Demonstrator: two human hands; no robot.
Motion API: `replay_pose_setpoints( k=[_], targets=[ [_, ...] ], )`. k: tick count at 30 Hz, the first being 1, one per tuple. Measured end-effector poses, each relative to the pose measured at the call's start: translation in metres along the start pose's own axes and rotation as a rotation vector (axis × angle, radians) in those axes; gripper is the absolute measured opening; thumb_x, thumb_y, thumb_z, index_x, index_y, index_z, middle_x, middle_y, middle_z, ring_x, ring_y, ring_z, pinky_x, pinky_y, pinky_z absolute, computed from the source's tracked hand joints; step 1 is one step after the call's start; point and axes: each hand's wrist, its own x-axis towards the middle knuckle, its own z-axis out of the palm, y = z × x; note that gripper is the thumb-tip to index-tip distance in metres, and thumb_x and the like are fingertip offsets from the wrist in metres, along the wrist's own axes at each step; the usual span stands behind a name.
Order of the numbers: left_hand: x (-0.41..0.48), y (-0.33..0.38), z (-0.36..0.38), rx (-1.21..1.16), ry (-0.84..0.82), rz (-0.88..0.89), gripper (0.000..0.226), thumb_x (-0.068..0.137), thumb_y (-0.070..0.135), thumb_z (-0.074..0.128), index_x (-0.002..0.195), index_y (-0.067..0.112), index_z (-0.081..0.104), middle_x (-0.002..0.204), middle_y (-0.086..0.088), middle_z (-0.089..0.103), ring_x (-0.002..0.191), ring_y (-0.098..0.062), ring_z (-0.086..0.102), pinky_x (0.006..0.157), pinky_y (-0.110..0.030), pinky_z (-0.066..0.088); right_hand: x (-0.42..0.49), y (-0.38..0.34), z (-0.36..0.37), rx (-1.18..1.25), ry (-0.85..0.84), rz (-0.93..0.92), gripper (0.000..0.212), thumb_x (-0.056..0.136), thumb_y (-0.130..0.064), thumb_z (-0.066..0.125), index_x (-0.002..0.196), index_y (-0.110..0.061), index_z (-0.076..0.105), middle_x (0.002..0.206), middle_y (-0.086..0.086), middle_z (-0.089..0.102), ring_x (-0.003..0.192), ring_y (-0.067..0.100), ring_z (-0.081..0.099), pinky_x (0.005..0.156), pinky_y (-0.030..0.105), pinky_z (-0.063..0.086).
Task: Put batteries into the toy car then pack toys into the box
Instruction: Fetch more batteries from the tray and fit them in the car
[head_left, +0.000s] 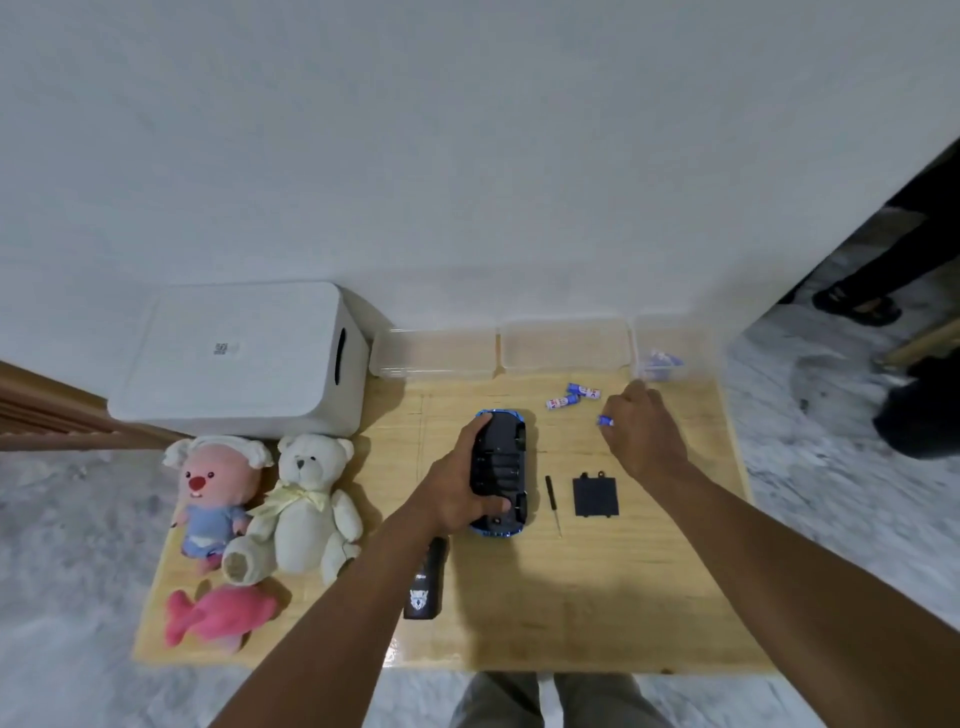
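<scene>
Prob. a home rm: low pale wooden table against plain white wall, grey marbled floor tiles, white plush teddy bear, lidded white plastic storage box.

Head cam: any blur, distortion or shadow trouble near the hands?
Head view: wide-angle bowing of the table edges; right hand and its battery look blurred; left hand and car fairly sharp; soft arm shadow on the table below the car; clear tubs at the back hazy.
</scene>
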Motion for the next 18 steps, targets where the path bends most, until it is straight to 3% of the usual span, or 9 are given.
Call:
replay_pose_setpoints(
  k=[5, 8, 11, 14, 16, 18],
  targets=[
    [0.008, -0.004, -0.008, -0.046, -0.047, 0.025, 0.117, 0.074, 0.005, 0.088, 0.157, 0.041, 0.014, 0.111, 0.014, 0.064, 0.103, -0.006, 0.068, 0.094, -0.028, 0.055, 0.003, -0.023, -0.022, 0.207, -0.12, -0.065, 0.014, 0.093, -0.008, 0.049, 0.101, -0.015, 0.039, 0.08, 0.007, 0.055, 0.067, 0.028, 0.052, 0.054, 0.037, 0.039],
    [0.01, -0.004, -0.011, -0.071, -0.071, 0.029, 0.114, 0.076, 0.004, 0.088, 0.155, 0.039, 0.013, 0.106, 0.011, 0.065, 0.093, 0.006, 0.067, 0.078, -0.011, 0.052, 0.013, -0.04, -0.028, 0.119, -0.058, -0.115, 0.002, 0.096, -0.014, 0.045, 0.097, -0.015, 0.044, 0.08, 0.003, 0.056, 0.068, 0.027, 0.054, 0.055, 0.035, 0.04],
    [0.012, -0.006, -0.011, -0.08, -0.091, 0.055, 0.114, 0.076, 0.002, 0.087, 0.155, 0.035, 0.012, 0.106, 0.01, 0.067, 0.091, 0.012, 0.066, 0.076, -0.008, 0.052, 0.019, -0.053, -0.028, -0.065, -0.102, -0.173, 0.016, 0.094, -0.027, 0.05, 0.106, -0.017, 0.051, 0.097, 0.002, 0.06, 0.078, 0.029, 0.061, 0.063, 0.036, 0.049],
    [0.013, -0.009, -0.012, -0.074, -0.088, 0.076, 0.114, 0.076, 0.003, 0.087, 0.155, 0.034, 0.011, 0.11, 0.011, 0.067, 0.096, 0.008, 0.066, 0.08, -0.011, 0.053, 0.021, -0.053, -0.015, -0.299, -0.136, -0.263, 0.033, 0.095, -0.013, 0.054, 0.127, -0.019, 0.055, 0.118, 0.004, 0.054, 0.074, 0.031, 0.061, 0.057, 0.033, 0.04],
    [0.013, -0.011, -0.013, -0.074, -0.071, 0.088, 0.114, 0.075, 0.004, 0.087, 0.155, 0.036, 0.013, 0.115, 0.011, 0.064, 0.099, 0.008, 0.064, 0.081, -0.013, 0.054, 0.02, -0.052, -0.004, -0.359, -0.141, -0.279, 0.032, 0.09, -0.007, 0.063, 0.119, -0.018, 0.062, 0.115, 0.004, 0.055, 0.065, 0.03, 0.058, 0.052, 0.033, 0.042],
    [0.013, -0.013, -0.016, -0.065, -0.062, 0.099, 0.114, 0.074, 0.004, 0.088, 0.155, 0.036, 0.014, 0.119, 0.013, 0.06, 0.102, 0.01, 0.062, 0.083, -0.013, 0.053, 0.019, -0.052, 0.003, -0.364, -0.138, -0.257, 0.025, 0.078, -0.005, 0.078, 0.098, -0.015, 0.067, 0.102, 0.005, 0.057, 0.055, 0.028, 0.057, 0.046, 0.033, 0.051]
  ],
)
